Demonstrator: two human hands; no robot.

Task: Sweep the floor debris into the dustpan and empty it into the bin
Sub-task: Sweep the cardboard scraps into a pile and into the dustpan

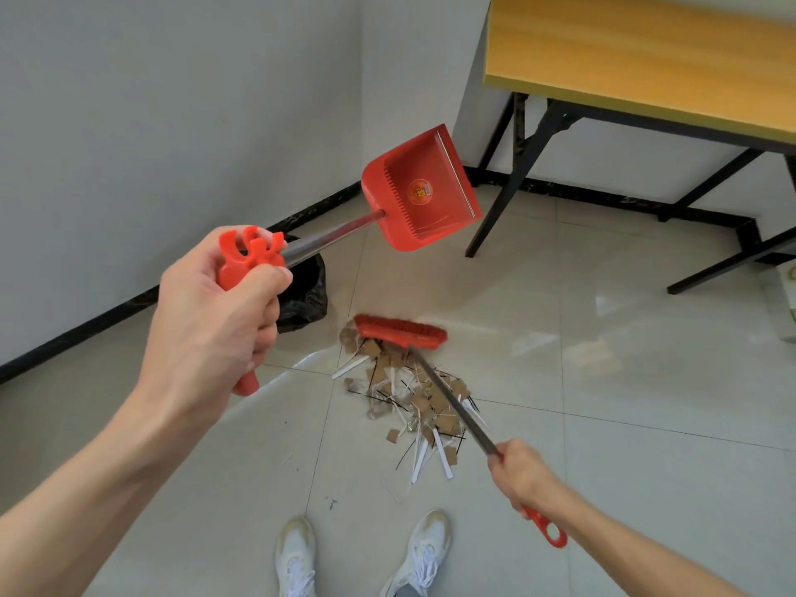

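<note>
We see the table (637, 58) filling the upper right of the frame and the black-bagged bin (303, 290) against the wall at centre left. Our left hand (215, 321) is wrapped tight around the dustpan (420, 196) handle, the pan raised clear of the floor and visibly empty. Our right hand (523, 476) is closed on the broom (400, 331), its head resting at the far edge of the debris (413, 402) heap at centre. Little looks done: 1 gathered pile, nothing scooped or binned.
</note>
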